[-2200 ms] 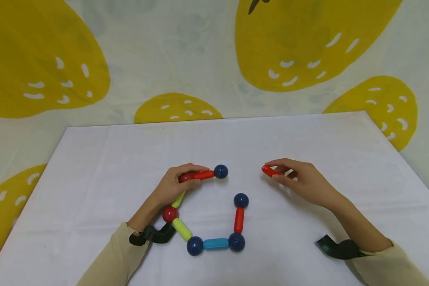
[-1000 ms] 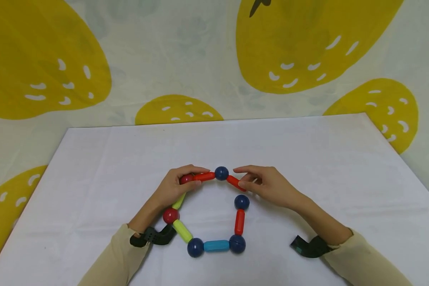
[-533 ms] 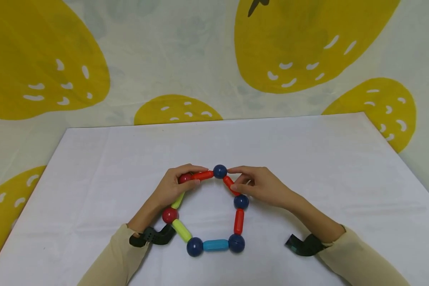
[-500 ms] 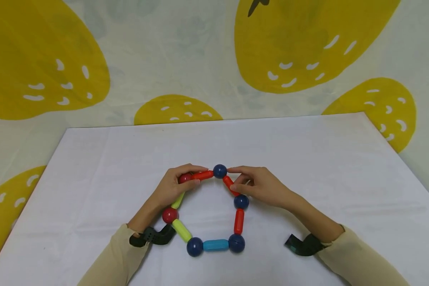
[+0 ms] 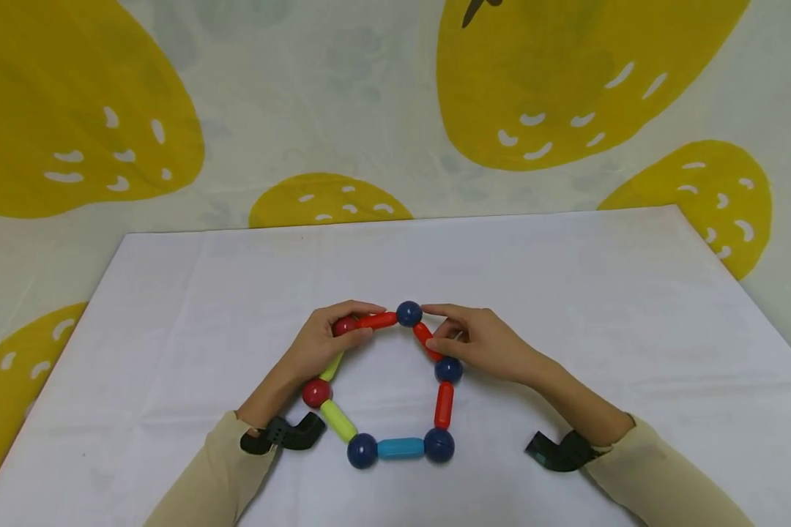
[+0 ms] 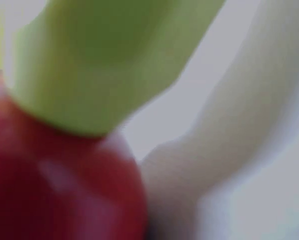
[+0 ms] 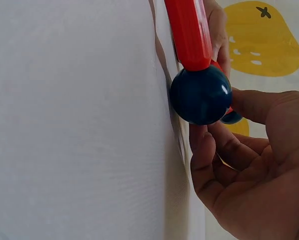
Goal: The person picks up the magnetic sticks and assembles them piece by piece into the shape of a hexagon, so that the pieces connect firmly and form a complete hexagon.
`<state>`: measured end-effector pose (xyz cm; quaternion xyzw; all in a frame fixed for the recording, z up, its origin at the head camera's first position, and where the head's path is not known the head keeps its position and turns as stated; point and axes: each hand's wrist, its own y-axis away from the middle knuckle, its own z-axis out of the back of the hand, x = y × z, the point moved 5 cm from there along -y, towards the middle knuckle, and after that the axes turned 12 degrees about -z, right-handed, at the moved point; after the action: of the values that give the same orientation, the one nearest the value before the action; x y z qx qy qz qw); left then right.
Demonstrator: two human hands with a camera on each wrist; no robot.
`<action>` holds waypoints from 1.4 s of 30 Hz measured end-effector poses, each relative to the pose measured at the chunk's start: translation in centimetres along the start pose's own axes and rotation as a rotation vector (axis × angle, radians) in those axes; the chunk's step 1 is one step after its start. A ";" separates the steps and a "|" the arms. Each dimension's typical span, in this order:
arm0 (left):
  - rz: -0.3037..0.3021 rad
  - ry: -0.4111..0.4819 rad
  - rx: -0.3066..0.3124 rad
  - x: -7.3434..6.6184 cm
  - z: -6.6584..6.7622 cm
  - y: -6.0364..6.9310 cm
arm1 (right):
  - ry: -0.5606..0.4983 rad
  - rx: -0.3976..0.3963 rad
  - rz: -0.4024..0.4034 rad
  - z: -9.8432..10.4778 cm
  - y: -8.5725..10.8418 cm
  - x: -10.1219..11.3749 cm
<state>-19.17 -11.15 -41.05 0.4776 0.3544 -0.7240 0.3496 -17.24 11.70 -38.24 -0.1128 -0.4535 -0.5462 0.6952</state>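
Magnetic rods and balls form a ring on the white table. My left hand (image 5: 323,340) grips the red ball (image 5: 344,326) at its upper left, partly covering it; a red rod (image 5: 378,320) runs from there to the top blue ball (image 5: 409,313). My right hand (image 5: 477,340) pinches another red rod (image 5: 425,338), which spans from that ball to the right-hand blue ball (image 5: 449,369). Its index fingertip touches or nearly touches the top ball. In the right wrist view, a blue ball (image 7: 202,94) partly hides the pinched rod. A lime rod (image 6: 99,65) fills the left wrist view.
A red rod (image 5: 444,405), a blue ball (image 5: 439,445), a light blue rod (image 5: 400,448), another blue ball (image 5: 362,450), a lime rod (image 5: 338,420) and a red ball (image 5: 316,393) form the ring's lower part. A yellow-patterned cloth (image 5: 343,95) hangs behind the table.
My right hand has moved left with its red rod, which first met the top blue ball, then swung down to the right-hand blue ball. My left hand has stayed nearly still.
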 end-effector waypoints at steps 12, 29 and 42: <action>-0.077 0.071 -0.031 -0.4 0.0 -0.7 | 0.039 -0.105 0.041 1.6 0.5 -1.0; -0.038 0.136 -0.100 -0.9 -0.5 -0.6 | 0.039 -0.238 0.032 3.2 0.0 -3.2; 0.177 -0.708 0.015 -3.5 -2.1 -0.8 | 0.199 -0.281 -0.050 3.5 0.8 -3.6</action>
<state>-17.86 -8.40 -38.21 0.2291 0.1632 -0.8139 0.5083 -18.28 16.64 -38.68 -0.1430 -0.3043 -0.6296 0.7004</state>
